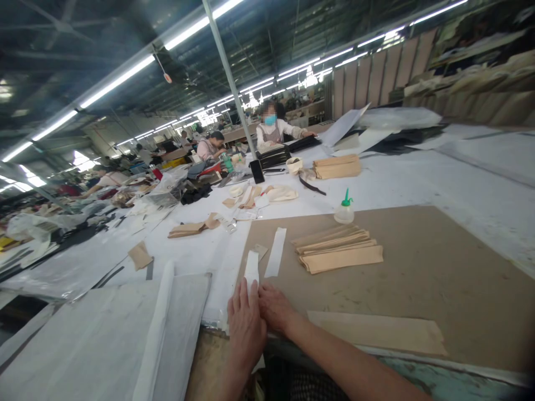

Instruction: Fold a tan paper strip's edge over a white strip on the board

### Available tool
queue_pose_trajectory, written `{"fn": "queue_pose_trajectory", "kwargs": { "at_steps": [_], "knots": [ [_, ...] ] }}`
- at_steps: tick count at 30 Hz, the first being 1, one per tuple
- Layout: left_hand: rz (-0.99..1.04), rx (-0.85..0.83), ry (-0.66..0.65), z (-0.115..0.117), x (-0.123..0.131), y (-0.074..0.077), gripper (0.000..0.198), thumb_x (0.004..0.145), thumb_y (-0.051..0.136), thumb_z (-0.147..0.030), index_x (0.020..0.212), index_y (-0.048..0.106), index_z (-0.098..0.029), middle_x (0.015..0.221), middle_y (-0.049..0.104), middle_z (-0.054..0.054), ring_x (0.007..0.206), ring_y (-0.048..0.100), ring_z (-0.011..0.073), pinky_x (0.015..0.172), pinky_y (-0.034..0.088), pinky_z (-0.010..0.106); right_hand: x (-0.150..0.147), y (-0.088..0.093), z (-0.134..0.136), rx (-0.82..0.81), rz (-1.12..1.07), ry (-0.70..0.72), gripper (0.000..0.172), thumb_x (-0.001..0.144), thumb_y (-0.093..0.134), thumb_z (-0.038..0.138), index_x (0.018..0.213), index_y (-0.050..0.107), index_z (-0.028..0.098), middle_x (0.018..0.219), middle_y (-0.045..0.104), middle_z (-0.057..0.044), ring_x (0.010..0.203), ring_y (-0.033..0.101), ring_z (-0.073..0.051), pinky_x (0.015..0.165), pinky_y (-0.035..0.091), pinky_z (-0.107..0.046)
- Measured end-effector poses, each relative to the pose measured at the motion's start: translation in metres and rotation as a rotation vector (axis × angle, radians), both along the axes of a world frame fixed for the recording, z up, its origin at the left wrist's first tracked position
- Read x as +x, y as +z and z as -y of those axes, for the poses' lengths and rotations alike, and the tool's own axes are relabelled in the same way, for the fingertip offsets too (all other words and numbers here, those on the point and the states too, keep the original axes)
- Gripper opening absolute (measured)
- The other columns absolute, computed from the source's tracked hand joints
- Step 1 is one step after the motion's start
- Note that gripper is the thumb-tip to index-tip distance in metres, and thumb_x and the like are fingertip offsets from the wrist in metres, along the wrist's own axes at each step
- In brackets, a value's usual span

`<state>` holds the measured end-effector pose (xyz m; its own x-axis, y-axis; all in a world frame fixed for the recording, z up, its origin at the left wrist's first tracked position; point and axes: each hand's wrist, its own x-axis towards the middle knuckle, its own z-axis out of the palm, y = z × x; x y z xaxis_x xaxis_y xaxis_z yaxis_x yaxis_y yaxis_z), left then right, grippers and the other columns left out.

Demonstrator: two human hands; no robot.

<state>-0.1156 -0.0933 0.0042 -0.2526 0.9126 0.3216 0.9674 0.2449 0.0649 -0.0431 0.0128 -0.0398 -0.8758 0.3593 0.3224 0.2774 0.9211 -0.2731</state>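
Resting on the near end of a white strip (pixel 252 266), our left hand (pixel 246 316) lies flat, stretched straight out. Our right hand (pixel 275 307) is bent close beside it; we cannot tell if it holds anything. The white strip lies on a brown board (pixel 426 267). Farther off we see a second strip (pixel 276 252), a tan pile (pixel 340 258), a bottle (pixel 344 214), a phone (pixel 257 171) by a pole (pixel 232 81), and a person (pixel 273 133).

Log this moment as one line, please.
left hand: on white strip | right hand: close beside left | brown sheet: second white strip, tan strip stack | green-topped bottle: beyond stack
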Motion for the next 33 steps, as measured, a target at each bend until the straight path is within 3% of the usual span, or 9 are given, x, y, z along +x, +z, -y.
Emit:
{"fn": "queue_pose_trajectory", "kwargs": {
  "at_steps": [4, 8, 14, 16, 19, 22, 25, 29, 33],
  "knots": [
    [-0.084, -0.015, -0.004, -0.002, 0.0, -0.003, 0.081, 0.074, 0.051, -0.002, 0.153, 0.035, -0.013, 0.161, 0.033, 0.021, 0.148, 0.032, 0.0344, 0.113, 0.034, 0.052, 0.0, 0.002, -0.001, 0.031, 0.018, 0.023, 0.021, 0.096, 0.057, 0.021, 0.112, 0.068, 0.013, 0.12, 0.065, -0.015, 0.106, 0.055, -0.029, 0.091, 0.048, -0.041],
    [-0.173, -0.022, 0.064, -0.007, -0.002, -0.002, 0.063, 0.087, 0.046, -0.003, 0.149, 0.044, -0.014, 0.156, 0.041, 0.02, 0.143, 0.041, 0.0324, 0.11, 0.039, 0.05, 0.001, 0.007, -0.001, 0.035, 0.031, 0.01, 0.023, 0.097, 0.054, 0.018, 0.116, 0.067, 0.014, 0.118, 0.066, -0.014, 0.105, 0.056, -0.027, 0.092, 0.048, -0.039],
    [-0.142, -0.114, 0.098, -0.015, -0.021, 0.015, 0.047, 0.093, 0.043, -0.002, 0.137, 0.056, -0.014, 0.132, 0.065, 0.016, 0.126, 0.059, 0.0266, 0.102, 0.047, 0.041, 0.007, 0.015, 0.002, 0.003, 0.026, -0.031, 0.028, 0.096, 0.051, 0.015, 0.121, 0.063, 0.013, 0.116, 0.066, -0.013, 0.104, 0.055, -0.029, 0.088, 0.052, -0.04],
    [-0.119, -0.129, 0.094, -0.017, -0.031, 0.025, 0.043, 0.092, 0.047, -0.002, 0.13, 0.061, -0.018, 0.116, 0.073, 0.01, 0.106, 0.068, 0.0214, 0.092, 0.051, 0.034, 0.009, 0.017, 0.003, -0.009, 0.023, -0.038, 0.035, 0.095, 0.05, 0.015, 0.129, 0.058, 0.013, 0.123, 0.064, -0.013, 0.106, 0.055, -0.029, 0.088, 0.052, -0.04],
    [-0.071, -0.098, 0.168, -0.016, -0.052, 0.05, 0.041, 0.092, 0.044, -0.003, 0.124, 0.064, -0.02, 0.102, 0.074, 0.007, 0.08, 0.071, 0.0182, 0.07, 0.052, 0.028, 0.009, 0.018, 0.004, -0.025, 0.028, -0.037, 0.044, 0.093, 0.05, 0.014, 0.138, 0.052, 0.014, 0.143, 0.054, -0.012, 0.11, 0.054, -0.029, 0.093, 0.052, -0.042],
    [-0.004, 0.022, 0.287, -0.011, -0.073, 0.082, 0.042, 0.097, 0.036, -0.008, 0.13, 0.058, -0.02, 0.106, 0.074, 0.009, 0.078, 0.07, 0.0189, 0.063, 0.049, 0.028, 0.008, 0.018, 0.004, -0.048, 0.04, -0.045, 0.049, 0.091, 0.05, 0.013, 0.14, 0.051, 0.016, 0.153, 0.045, -0.012, 0.111, 0.054, -0.031, 0.091, 0.054, -0.044],
    [0.115, 0.178, 0.326, 0.0, -0.083, 0.112, 0.038, 0.104, 0.028, -0.027, 0.132, 0.054, -0.02, 0.099, 0.074, 0.005, 0.075, 0.069, 0.0154, 0.066, 0.05, 0.025, 0.008, 0.018, 0.004, -0.078, 0.046, -0.053, 0.049, 0.091, 0.05, 0.014, 0.139, 0.051, 0.017, 0.154, 0.044, -0.012, 0.111, 0.055, -0.032, 0.088, 0.055, -0.046],
    [0.525, 0.399, 0.273, 0.021, -0.065, 0.126, 0.05, 0.096, 0.043, -0.059, 0.119, 0.066, -0.021, 0.074, 0.068, -0.002, 0.058, 0.059, 0.0145, 0.058, 0.048, 0.025, 0.009, 0.017, 0.007, -0.139, 0.043, -0.062, 0.051, 0.089, 0.051, 0.012, 0.14, 0.052, 0.017, 0.156, 0.04, -0.015, 0.119, 0.054, -0.034, 0.095, 0.053, -0.05],
    [0.668, 0.4, 0.205, 0.04, -0.028, 0.113, 0.054, 0.09, 0.052, -0.064, 0.119, 0.069, -0.021, 0.072, 0.066, -0.002, 0.065, 0.061, 0.0155, 0.066, 0.051, 0.026, 0.007, 0.021, 0.006, -0.238, -0.002, -0.112, 0.067, 0.085, 0.051, 0.004, 0.15, 0.042, 0.018, 0.164, 0.019, -0.019, 0.131, 0.048, -0.037, 0.103, 0.047, -0.054]
  ]
}}
